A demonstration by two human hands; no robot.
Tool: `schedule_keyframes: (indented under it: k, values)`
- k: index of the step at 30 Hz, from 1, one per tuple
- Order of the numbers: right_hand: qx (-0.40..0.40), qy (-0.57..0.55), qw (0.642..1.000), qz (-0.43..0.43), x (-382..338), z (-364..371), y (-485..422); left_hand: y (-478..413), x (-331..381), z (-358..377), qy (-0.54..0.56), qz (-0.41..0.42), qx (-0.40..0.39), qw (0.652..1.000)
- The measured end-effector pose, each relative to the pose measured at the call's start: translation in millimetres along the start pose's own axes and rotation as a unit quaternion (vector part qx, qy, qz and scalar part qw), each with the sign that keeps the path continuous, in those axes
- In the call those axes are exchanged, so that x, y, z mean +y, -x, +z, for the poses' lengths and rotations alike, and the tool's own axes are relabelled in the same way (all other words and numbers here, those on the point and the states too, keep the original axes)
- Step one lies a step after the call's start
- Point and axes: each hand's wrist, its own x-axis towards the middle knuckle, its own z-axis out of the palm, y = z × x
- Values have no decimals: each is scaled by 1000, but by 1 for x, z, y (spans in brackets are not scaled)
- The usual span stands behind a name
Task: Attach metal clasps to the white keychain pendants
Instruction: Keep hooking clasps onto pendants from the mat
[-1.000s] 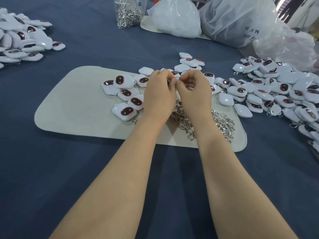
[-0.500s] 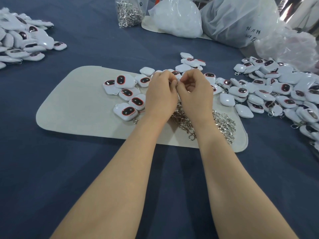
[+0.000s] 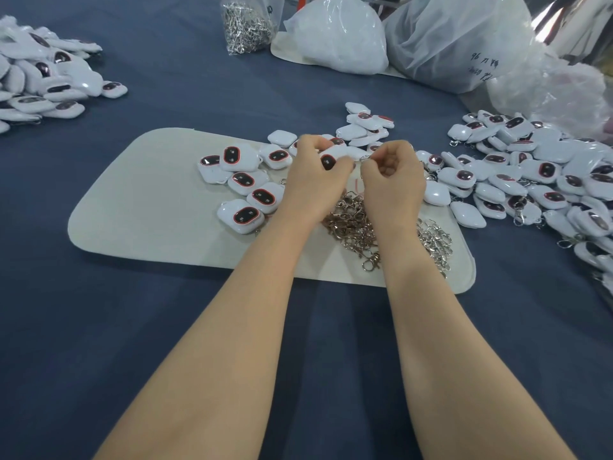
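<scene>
My left hand (image 3: 315,180) grips a white keychain pendant (image 3: 331,157) with a dark red-rimmed oval face, held above the beige mat (image 3: 139,200). My right hand (image 3: 391,180) pinches a small metal clasp (image 3: 365,158) right beside the pendant's edge. A heap of loose metal clasps (image 3: 358,224) lies on the mat under my wrists. Several more white pendants (image 3: 248,187) lie on the mat to the left of my hands.
A large spread of pendants (image 3: 530,180) covers the blue cloth at the right, another pile (image 3: 43,81) sits at the far left. A clear bag of clasps (image 3: 247,24) and white plastic bags (image 3: 338,38) stand at the back.
My hands have drawn slightly apart and the left hand has turned, so the pendant's dark face now shows between its fingers. The right hand's fingers have curled open toward me.
</scene>
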Motion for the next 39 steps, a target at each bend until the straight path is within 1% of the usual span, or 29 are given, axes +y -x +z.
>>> schedule_keyframes:
  k: [6, 18, 23, 34, 37, 38, 39]
  values:
    - [-5, 12, 1000, 0, 1, 0, 0, -1, 0, -2, 29, 8, -28, 999]
    - [-23, 40, 998, -41, 0, 3, 3, -4, -3, -1, 21, 6, -7, 1000]
    - [-46, 71, 994, -67, 0, 4, 5, -3, -2, -1, 1, 15, 3, 1000]
    - [-62, 107, 988, -91, 3, 6, 4, -2, -3, -2, -72, 68, 12, 995]
    - [-68, 123, 985, -103, 3, 7, 5, -2, -2, -2, -64, 58, 11, 996]
    - [-64, 106, 987, -100, 2, 7, 6, -2, 0, -2, -37, 43, 11, 998]
    - [-61, 77, 991, -93, 0, 7, 7, -2, 1, -2, 16, 17, 10, 1000]
